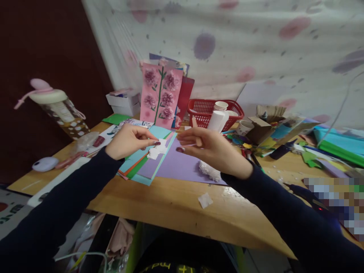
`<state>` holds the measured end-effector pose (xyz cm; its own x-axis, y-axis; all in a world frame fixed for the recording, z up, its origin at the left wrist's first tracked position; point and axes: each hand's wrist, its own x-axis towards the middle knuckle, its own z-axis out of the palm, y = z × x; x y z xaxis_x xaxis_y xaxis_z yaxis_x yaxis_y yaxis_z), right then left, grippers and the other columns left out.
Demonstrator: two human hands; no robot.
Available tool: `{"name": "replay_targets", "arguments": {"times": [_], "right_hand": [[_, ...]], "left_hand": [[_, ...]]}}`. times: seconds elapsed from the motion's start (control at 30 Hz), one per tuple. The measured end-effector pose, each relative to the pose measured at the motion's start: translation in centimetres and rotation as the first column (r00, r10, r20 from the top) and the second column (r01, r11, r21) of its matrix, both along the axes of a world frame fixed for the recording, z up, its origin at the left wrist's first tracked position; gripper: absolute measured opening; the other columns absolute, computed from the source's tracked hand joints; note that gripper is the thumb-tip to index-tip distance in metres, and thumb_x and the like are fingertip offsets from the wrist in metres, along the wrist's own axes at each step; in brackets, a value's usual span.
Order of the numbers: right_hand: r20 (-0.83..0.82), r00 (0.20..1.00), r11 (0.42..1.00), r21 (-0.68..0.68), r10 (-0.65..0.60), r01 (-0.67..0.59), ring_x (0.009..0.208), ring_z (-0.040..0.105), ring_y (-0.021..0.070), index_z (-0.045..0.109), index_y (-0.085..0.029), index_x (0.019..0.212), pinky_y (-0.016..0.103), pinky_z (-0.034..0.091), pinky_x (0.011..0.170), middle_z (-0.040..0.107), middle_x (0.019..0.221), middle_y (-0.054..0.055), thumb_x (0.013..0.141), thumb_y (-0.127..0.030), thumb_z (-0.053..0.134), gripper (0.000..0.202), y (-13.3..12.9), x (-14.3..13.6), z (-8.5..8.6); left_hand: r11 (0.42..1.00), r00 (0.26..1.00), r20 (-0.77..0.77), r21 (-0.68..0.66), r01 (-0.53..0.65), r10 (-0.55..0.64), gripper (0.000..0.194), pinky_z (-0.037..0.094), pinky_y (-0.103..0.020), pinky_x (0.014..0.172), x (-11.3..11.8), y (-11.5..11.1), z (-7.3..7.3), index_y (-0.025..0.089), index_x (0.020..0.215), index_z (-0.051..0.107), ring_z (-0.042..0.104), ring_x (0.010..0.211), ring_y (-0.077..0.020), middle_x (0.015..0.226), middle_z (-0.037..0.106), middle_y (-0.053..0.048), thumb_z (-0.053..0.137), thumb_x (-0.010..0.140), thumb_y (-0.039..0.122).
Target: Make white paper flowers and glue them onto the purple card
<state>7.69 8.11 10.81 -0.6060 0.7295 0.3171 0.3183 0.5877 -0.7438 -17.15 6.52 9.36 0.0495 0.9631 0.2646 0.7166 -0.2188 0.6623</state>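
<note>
My left hand (pixel 132 142) hovers over a stack of coloured paper (pixel 142 167), thumb and forefinger pinched on a small white paper piece (pixel 162 143). Other white paper pieces (pixel 154 153) lie just below those fingertips. Opposite it, my right hand (pixel 209 148) is above a purple sheet (pixel 182 163), its fingers stretched out and the thumb apart. A pale, narrow shape (pixel 198 141) shows between thumb and fingers; I cannot tell what it is. Partly under the right wrist sits a white ruffled paper flower (pixel 209 171). One white paper square (pixel 205 200) lies near the table edge.
Behind stand a pink card with paper flowers (pixel 162 94) and a red basket (pixel 196 110) with white cups (pixel 218 117). A patterned bottle (pixel 64 110) is at the left. To the right are a box (pixel 260 131), a dark glue gun (pixel 307 195) and paper scraps (pixel 311 157).
</note>
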Motion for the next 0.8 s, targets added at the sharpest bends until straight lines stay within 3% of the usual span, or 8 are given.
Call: {"name": "replay_targets", "arguments": {"times": [0.13,0.27,0.43,0.53,0.6,0.7,0.77,0.8], "right_hand": [[-0.004,0.997,0.997,0.016,0.076,-0.076,0.096,0.063,0.0205,0.062,-0.016,0.105,0.034,0.053,0.082,0.067,0.104,0.009,0.075,-0.036,0.072,0.037,1.5,-2.8,-0.1],[-0.046,0.981,0.971,-0.138,0.188,-0.193,0.084,0.064,0.0170,0.063,-0.014,0.099,0.028,0.052,0.070,0.070,0.092,0.006,0.075,-0.035,0.071,0.032,2.5,-4.9,-0.9],[-0.117,0.961,0.914,-0.298,0.252,-0.276,0.067,0.063,0.0129,0.065,-0.012,0.092,0.022,0.046,0.056,0.070,0.074,0.002,0.075,-0.032,0.070,0.027,2.8,-6.8,-2.2],[-0.135,0.963,0.913,-0.308,0.234,-0.266,0.066,0.066,0.0139,0.065,-0.012,0.086,0.023,0.049,0.060,0.070,0.069,0.002,0.069,-0.019,0.072,0.020,2.9,-7.3,-2.8],[-0.137,0.966,0.901,-0.349,0.221,-0.256,0.066,0.068,0.0148,0.064,-0.012,0.086,0.025,0.052,0.064,0.069,0.065,0.002,0.070,-0.012,0.070,0.017,2.9,-7.3,-3.1],[-0.070,0.970,0.884,-0.400,0.234,-0.242,0.066,0.069,0.0147,0.063,-0.011,0.090,0.027,0.055,0.067,0.070,0.068,0.005,0.076,-0.007,0.062,0.015,3.0,-7.0,-3.1],[0.016,0.930,0.865,-0.373,0.367,-0.335,0.081,0.070,0.0159,0.063,-0.011,0.095,0.029,0.056,0.075,0.073,0.086,0.009,0.074,-0.004,0.062,0.022,2.9,-6.6,-2.6],[0.063,0.891,0.850,-0.337,0.449,-0.404,0.092,0.068,0.0167,0.063,-0.011,0.099,0.030,0.055,0.081,0.072,0.098,0.011,0.071,-0.002,0.065,0.029,2.8,-6.3,-2.2]], "left_hand": [[0.975,0.972,-0.085,0.037,0.221,-0.218,0.032,0.044,-0.030,0.078,-0.6,-0.3,0.7,0.019,0.066,0.070,0.056,0.076,-0.0163,0.079,0.064,-0.003,0.059,0.076,0.047],[0.956,0.940,-0.209,0.053,0.287,-0.271,0.030,0.035,-0.038,0.094,-0.8,-0.8,0.4,0.020,0.077,0.070,0.050,0.095,-0.0205,0.093,0.060,-0.004,0.051,0.085,0.042],[0.947,0.923,-0.281,0.110,0.301,-0.261,0.027,0.030,-0.041,0.100,-0.5,-1.7,-0.6,0.024,0.094,0.070,0.042,0.107,-0.0219,0.105,0.052,-0.004,0.044,0.090,0.031],[0.930,0.905,-0.237,0.016,0.366,-0.352,0.032,0.036,-0.037,0.097,-1.2,-2.0,-0.4,0.028,0.115,0.063,0.046,0.106,-0.0198,0.107,0.051,-0.004,0.044,0.089,0.028],[0.915,0.893,-0.205,-0.061,0.398,-0.402,0.033,0.040,-0.033,0.094,-2.2,-2.2,0.2,0.030,0.118,0.062,0.050,0.104,-0.0181,0.109,0.054,-0.002,0.048,0.088,0.028],[0.958,0.941,-0.181,-0.019,0.287,-0.286,0.028,0.040,-0.028,0.095,-4.2,-2.6,1.6,0.029,0.110,0.067,0.053,0.108,-0.0177,0.116,0.059,0.002,0.056,0.084,0.030],[0.993,0.996,-0.078,0.110,0.039,-0.031,0.029,0.043,-0.025,0.091,-5.5,-3.0,2.5,0.027,0.110,0.066,0.054,0.108,-0.0182,0.117,0.062,0.005,0.057,0.083,0.034],[0.982,0.996,0.011,0.167,-0.084,0.083,0.030,0.046,-0.024,0.085,-5.9,-3.2,2.8,0.028,0.111,0.065,0.057,0.105,-0.0182,0.113,0.065,0.007,0.057,0.084,0.036]]}}
